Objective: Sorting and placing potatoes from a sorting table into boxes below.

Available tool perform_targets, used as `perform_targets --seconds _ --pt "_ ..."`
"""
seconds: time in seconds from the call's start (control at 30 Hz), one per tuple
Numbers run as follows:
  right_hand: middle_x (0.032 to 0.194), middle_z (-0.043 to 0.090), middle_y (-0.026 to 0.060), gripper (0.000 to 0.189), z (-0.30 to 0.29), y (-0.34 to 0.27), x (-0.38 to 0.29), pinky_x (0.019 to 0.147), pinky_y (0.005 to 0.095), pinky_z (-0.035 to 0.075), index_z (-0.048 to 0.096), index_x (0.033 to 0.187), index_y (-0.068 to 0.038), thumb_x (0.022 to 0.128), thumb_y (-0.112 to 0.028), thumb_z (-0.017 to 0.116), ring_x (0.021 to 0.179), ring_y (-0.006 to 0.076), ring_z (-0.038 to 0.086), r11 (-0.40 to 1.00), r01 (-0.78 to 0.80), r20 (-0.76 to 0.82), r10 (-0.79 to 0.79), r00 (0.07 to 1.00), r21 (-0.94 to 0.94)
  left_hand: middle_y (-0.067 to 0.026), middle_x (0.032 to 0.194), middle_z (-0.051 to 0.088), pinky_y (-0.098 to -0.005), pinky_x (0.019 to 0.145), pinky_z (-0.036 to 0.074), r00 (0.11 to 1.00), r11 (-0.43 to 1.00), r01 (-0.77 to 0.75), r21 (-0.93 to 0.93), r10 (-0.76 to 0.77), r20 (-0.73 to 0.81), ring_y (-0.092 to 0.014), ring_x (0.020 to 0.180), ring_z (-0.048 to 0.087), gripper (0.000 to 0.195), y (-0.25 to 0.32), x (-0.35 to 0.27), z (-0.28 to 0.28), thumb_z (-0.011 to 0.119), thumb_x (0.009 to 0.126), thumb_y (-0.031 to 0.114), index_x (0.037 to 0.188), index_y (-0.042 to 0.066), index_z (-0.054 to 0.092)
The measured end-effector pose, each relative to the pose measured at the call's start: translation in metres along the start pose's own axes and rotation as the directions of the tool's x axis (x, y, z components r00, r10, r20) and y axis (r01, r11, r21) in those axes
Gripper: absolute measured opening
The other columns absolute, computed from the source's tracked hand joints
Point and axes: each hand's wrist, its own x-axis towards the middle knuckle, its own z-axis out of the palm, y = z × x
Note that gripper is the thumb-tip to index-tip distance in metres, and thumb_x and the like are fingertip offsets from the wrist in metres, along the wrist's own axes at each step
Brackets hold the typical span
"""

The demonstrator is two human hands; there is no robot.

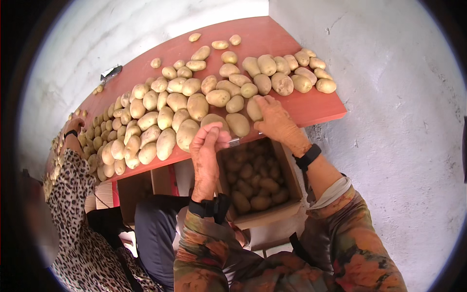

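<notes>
Many potatoes [197, 107] lie side by side on a red tabletop [270, 33]. My right hand [275, 118] rests its fingertips on the right side of a potato [254, 109] close to the table's front edge; whether it grips that potato is hard to tell. Just in front of the same edge, my left hand [208, 143] is raised with its fingers bent and thumb against them. A small metal piece [234, 142] shows beside its fingertips; I cannot tell whether the hand holds it. Larger potatoes [238, 124] lie close to both hands.
Below the table edge stands an open cardboard box [262, 219] with potatoes inside, and another box [135, 197] is further left. A co-worker in a leopard-print sleeve [73, 182] reaches over smaller potatoes at the left. A rough wall [386, 109] bounds the table's right end.
</notes>
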Motion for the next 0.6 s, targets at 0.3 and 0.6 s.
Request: perform_targets --seconds 0.3,0.6 --pt "0.107 0.062 0.0264 0.048 -0.026 0.007 -0.001 0.086 0.0454 0.046 0.054 0.122 -0.006 0.082 -0.033 0.054 0.107 0.0413 0.057 0.9 -0.067 -0.052 0.099 0.994 0.431 -0.0035 0.081 0.067 -0.025 0.065 0.05 0.993 0.991 -0.102 0.083 0.106 -0.053 -0.011 0.071 0.062 0.019 0.008 0.013 -0.011 0.055 0.094 0.016 0.104 0.004 0.066" --pt "0.104 0.064 0.0156 0.056 -0.055 0.02 -0.013 0.067 0.0294 0.056 0.047 0.128 0.004 0.092 -0.039 0.052 0.086 0.0215 0.067 0.476 -0.194 0.23 -0.018 0.973 0.858 -0.0017 0.078 0.067 -0.021 0.062 0.048 0.946 0.928 -0.312 0.205 0.323 -0.018 -0.006 0.069 0.059 0.016 -0.004 0.012 0.01 0.057 0.094 0.014 0.101 0.004 0.068"
